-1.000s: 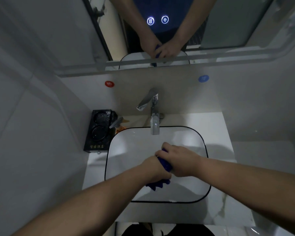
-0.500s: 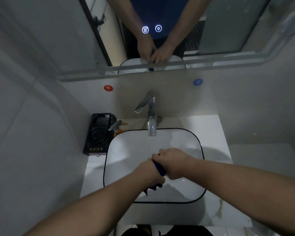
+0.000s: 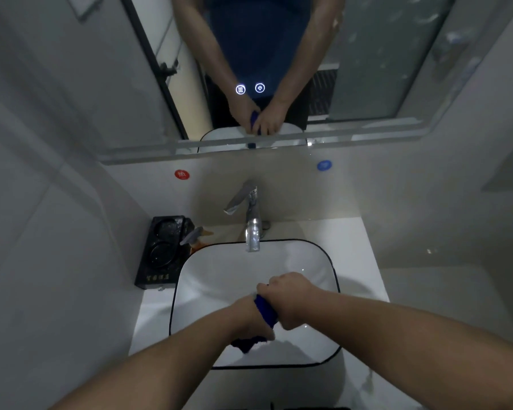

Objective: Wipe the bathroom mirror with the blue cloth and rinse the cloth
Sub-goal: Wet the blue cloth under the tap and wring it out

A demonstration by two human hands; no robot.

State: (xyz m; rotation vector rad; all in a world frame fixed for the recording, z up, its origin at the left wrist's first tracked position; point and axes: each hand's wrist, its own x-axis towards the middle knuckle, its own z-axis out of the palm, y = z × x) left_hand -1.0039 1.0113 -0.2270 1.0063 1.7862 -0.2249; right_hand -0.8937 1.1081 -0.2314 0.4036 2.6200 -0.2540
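Head view: 2 hands, left hand point(image 3: 249, 318) and right hand point(image 3: 290, 300), both grip the twisted cloth point(image 3: 265, 310) tight over the near half of the sink point(image 3: 335, 276), apparently wringing so drips fall inside.

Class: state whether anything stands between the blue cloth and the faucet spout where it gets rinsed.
Nothing visible does. The left hand and right hand grip the blue cloth over the basin; only bare basin separates it from the faucet spout.

Glossy white basin point(image 3: 219, 279), shiny metal tap point(image 3: 252, 232), soft cloth point(image 3: 265, 309).
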